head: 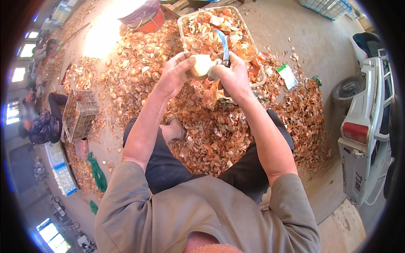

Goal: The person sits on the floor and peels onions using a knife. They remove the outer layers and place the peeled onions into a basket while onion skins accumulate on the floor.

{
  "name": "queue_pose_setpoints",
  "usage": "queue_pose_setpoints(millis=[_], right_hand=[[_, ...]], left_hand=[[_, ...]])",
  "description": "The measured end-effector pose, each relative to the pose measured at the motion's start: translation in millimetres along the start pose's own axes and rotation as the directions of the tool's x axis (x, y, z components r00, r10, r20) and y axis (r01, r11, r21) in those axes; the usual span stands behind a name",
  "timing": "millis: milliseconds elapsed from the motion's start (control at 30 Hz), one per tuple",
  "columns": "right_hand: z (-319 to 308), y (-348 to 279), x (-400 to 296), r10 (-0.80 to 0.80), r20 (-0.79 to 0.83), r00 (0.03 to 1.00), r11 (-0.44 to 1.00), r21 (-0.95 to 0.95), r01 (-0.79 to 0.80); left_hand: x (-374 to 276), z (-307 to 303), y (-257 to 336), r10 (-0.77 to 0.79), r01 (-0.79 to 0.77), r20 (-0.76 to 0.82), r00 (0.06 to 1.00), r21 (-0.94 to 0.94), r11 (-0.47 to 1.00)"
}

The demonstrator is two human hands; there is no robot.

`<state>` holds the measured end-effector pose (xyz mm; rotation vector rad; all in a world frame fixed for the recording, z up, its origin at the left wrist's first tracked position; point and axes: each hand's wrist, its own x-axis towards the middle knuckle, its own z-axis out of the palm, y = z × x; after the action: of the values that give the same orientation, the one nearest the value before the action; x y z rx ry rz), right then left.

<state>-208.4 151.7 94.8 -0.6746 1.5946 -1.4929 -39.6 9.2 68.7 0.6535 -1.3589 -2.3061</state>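
Note:
In front of me, my left hand point(177, 74) is closed around a pale, peeled onion point(202, 65). My right hand point(234, 76) grips a knife with a curved blade point(223, 44), which points away from me. The thumb of this hand touches a whitish piece beside the onion; whether it is skin or a finger covering I cannot tell. Both hands are above the near edge of a plastic crate point(257, 47) filled with onion skins. Unpeeled onions point(148, 49) lie heaped on the floor to the left of the crate. The knife's handle is mostly hidden by my fingers.
Loose onion skins point(215, 139) cover the floor between my legs. A red bucket point(152, 23) stands beyond the onions. At left, a person point(44, 126) sits near a tilted crate point(80, 115) and green netting point(97, 172). A white vehicle point(364, 132) is at right, near a green-and-white packet point(287, 76).

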Motion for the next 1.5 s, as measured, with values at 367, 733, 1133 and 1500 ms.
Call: queue_pose_setpoints(millis=[367, 733, 1133, 1500], right_hand=[[3.0, 5.9, 2.2, -0.056, -0.048, 0.997, 0.995, -0.087, 0.052], [-10.7, 1.6, 5.2, -0.031, 0.107, 0.994, 0.957, -0.282, 0.060], [-11.4, 6.9, 7.4, -0.048, 0.163, 0.986, 0.961, -0.261, 0.090], [-12.3, 18.5, 13.8, -0.005, 0.135, 0.991, 0.979, -0.203, 0.033]], left_hand=[[5.3, 12.6, -15.6, -0.057, 0.057, -0.083, 0.995, 0.003, 0.998], [2.1, 10.0, -14.3, 0.037, -0.013, -0.104, 0.994, 0.226, 0.974], [-2.6, 8.7, -11.4, -0.057, 0.067, -0.063, 0.996, 0.185, 0.980], [-3.0, 6.4, -16.0, -0.108, 0.113, -0.051, 0.993, 0.104, 0.988]])
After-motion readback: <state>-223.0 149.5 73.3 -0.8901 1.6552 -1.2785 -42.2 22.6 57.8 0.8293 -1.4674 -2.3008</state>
